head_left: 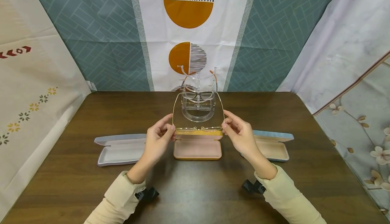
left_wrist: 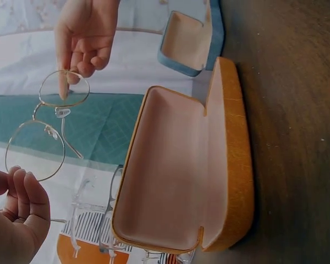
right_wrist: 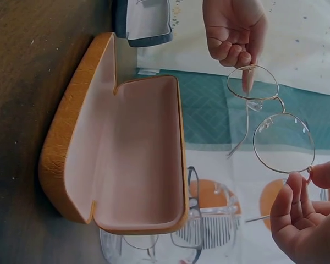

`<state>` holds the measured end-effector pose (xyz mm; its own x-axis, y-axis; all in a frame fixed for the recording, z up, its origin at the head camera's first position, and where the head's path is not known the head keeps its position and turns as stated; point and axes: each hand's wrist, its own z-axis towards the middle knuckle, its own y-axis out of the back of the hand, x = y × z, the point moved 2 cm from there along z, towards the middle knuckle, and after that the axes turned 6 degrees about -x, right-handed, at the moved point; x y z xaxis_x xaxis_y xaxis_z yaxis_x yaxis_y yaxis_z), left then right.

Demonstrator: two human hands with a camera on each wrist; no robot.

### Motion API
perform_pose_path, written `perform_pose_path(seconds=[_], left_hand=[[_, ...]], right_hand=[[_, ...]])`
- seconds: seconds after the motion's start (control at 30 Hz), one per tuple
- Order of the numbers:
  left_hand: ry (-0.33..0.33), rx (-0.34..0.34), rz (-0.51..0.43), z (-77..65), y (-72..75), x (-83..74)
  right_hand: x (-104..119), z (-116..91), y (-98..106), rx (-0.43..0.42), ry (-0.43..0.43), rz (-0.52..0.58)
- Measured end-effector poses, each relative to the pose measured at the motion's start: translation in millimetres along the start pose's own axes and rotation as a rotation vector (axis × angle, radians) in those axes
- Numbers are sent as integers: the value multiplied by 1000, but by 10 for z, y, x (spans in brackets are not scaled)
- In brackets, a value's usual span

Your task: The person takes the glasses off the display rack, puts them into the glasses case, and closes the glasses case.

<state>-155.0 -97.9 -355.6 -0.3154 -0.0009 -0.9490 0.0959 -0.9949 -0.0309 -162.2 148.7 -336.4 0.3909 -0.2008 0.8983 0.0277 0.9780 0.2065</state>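
Note:
Both hands hold a pair of thin gold-rimmed glasses (head_left: 198, 128) up over the orange glasses case, temples unfolded and pointing away. My left hand (head_left: 159, 136) pinches one end of the frame near the hinge. At the other end, my right hand (head_left: 239, 132) grips the frame between thumb and fingers. Below them, the orange glasses case (head_left: 198, 149) lies open with its pink lining showing. In the left wrist view, both round lenses and the nose pads hang beside the orange case (left_wrist: 239, 159), apart from it. The right wrist view shows the same glasses (right_wrist: 284, 104) from the other side.
Behind the glasses stands a clear display stand (head_left: 198, 117) bearing dark-framed glasses (head_left: 207, 95) and, lower, what looks like another thin-rimmed pair. An open grey-lavender case (head_left: 122, 154) lies left, an open blue case (head_left: 275, 136) right. Patterned cloths hang around the wooden table (head_left: 195, 197).

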Motion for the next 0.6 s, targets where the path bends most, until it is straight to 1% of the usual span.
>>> perform_pose_path(seconds=[0.23,0.37,0.6], left_hand=[[21,-11,-7,-24,-3,47],[20,-16,-13,-28,-2,52],[13,-8,-19,-33,10,42]], right_hand=[[-37,-32,-15,20,7,19],[-46,-40,-19,23,18,27],[-25,-47,-27,41,2,51]])
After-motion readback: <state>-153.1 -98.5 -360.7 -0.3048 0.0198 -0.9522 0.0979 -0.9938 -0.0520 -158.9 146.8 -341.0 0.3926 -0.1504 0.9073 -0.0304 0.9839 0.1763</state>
